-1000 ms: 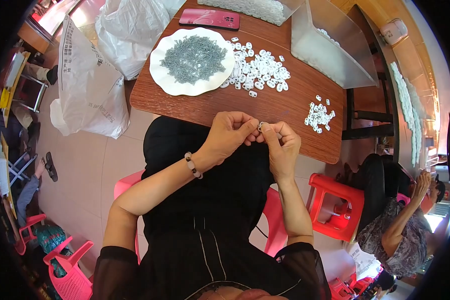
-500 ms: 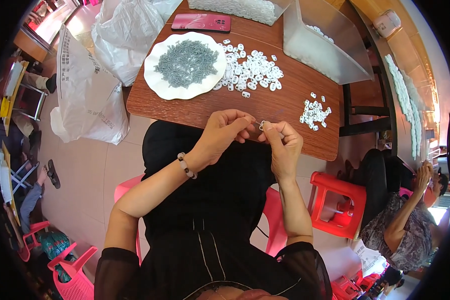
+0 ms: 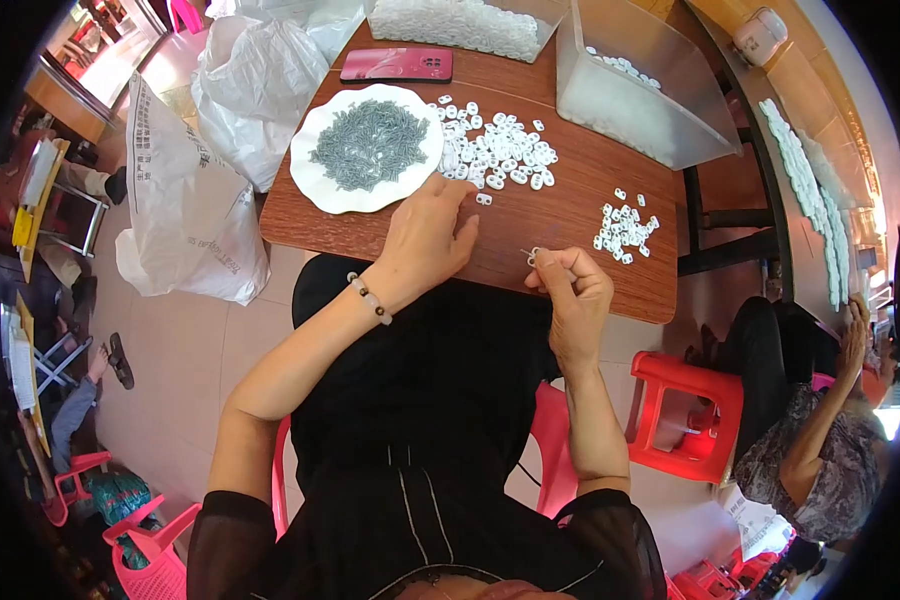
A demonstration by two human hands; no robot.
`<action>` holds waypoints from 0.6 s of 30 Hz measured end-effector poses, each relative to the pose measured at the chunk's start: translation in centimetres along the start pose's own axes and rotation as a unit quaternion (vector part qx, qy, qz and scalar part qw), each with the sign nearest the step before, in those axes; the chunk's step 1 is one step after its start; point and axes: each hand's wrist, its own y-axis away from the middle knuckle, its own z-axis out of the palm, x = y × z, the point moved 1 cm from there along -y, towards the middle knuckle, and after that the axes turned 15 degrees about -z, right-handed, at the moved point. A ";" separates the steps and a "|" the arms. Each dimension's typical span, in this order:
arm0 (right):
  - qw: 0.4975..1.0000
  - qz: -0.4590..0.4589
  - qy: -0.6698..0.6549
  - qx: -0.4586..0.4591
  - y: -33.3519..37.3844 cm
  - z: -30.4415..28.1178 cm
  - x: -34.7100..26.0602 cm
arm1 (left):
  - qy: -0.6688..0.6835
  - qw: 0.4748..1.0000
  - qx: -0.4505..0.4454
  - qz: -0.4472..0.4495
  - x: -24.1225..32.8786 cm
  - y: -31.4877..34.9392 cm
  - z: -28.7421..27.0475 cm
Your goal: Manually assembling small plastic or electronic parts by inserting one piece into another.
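Note:
My right hand point(image 3: 578, 300) is closed in a pinch over the table's front part. Between its thumb and fingers is a small white two-holed plastic piece point(image 3: 535, 257), with a thin metal pin point(image 3: 525, 251) sticking out of it. My left hand point(image 3: 425, 240) reaches over the table beside the plate, thumb apart from the fingers, and nothing shows in it. Its fingertips are by the near edge of a pile of white two-holed pieces point(image 3: 510, 148). Left of this pile, a white wavy-rimmed plate point(image 3: 310, 185) bears a heap of small grey metal pins point(image 3: 368, 145).
A smaller group of white pieces point(image 3: 625, 232) lies at the table's right. Behind are a pink phone point(image 3: 397, 66) and clear bins point(image 3: 650, 130) of white pieces. White sacks point(image 3: 195, 220) stand on the left; a red stool point(image 3: 685, 415) and another person point(image 3: 815, 440) are at right.
My left hand has left my right hand and moved forward and left to the white pile. My right hand keeps its pinch on the white piece. The view has shifted slightly.

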 end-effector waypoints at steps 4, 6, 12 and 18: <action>1.000 -0.004 -0.013 0.001 0.0 -0.4 -0.2 | -0.046 0.998 0.030 0.022 -0.3 -1.2 1.0; 1.000 -0.003 -0.018 0.001 0.0 -0.5 -0.3 | -0.077 0.996 0.020 0.046 -0.1 -1.6 1.2; 1.000 0.003 -0.026 -0.003 -0.2 -0.6 -0.7 | -0.100 0.992 0.021 0.073 0.9 -3.7 2.0; 0.999 -0.002 -0.043 -0.003 -0.2 -0.6 -0.3 | -0.167 0.981 0.015 0.101 0.9 -5.1 3.2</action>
